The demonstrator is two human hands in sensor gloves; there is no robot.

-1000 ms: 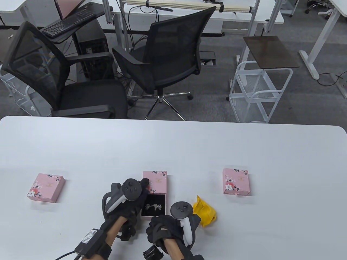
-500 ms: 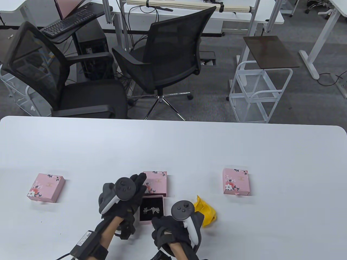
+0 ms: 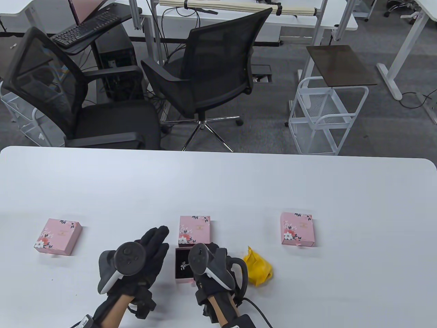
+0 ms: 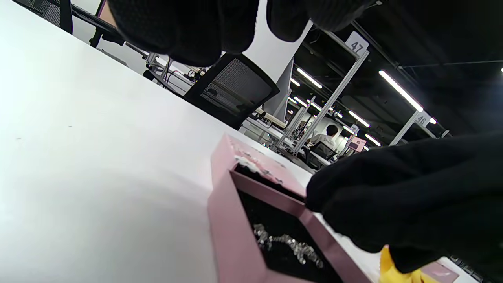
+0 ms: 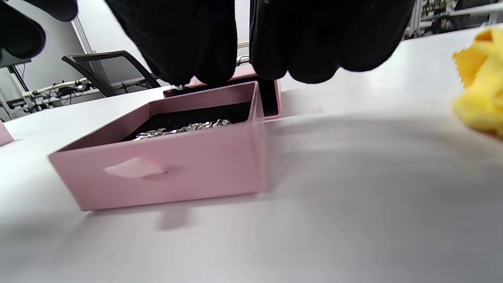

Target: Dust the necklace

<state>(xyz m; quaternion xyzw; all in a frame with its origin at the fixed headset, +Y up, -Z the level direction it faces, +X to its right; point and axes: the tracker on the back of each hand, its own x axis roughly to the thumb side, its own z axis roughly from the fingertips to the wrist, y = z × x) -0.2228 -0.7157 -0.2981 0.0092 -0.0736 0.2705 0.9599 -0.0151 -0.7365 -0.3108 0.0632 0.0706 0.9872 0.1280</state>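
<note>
Right hand (image 3: 211,264) hangs low over the near right part of the open pink drawer (image 5: 165,169). In the right wrist view its fingertips (image 5: 204,51) point down at the drawer's far edge, slightly curved, nothing between them; whether they touch the rim, cannot tell. Counts as released.

Left hand (image 3: 143,253) sits just left of the drawer, fingers straight and together, palm down, holding nothing. Apart from the drawer in the table view.

Necklace (image 4: 287,245) lies in a silver heap on the black lining inside the drawer, not yet lifted. The drawer is pulled out of its pink sleeve (image 3: 194,230), which lies just beyond it.

Yellow cloth (image 3: 257,268) is crumpled on the table (image 3: 239,184) just right of the right hand, untouched.

Further off, two closed pink boxes: one (image 3: 58,236) well to the left, one (image 3: 296,228) to the right. Office chairs (image 3: 211,68) beyond the table edge.

Judgement on the step: getting the necklace out for dusting.
- The drawer is light card and likely slides; best to steady its left wall with the flat left hand.
- Pinch the chain at one point near the heap's middle, lift slowly so it uncoils rather than snags the lining.
- Lay it on bare table, or keep it dangling, then fetch the cloth.
- Risk: thick glove tips may miss a thin chain, or drag the drawer along.
</note>
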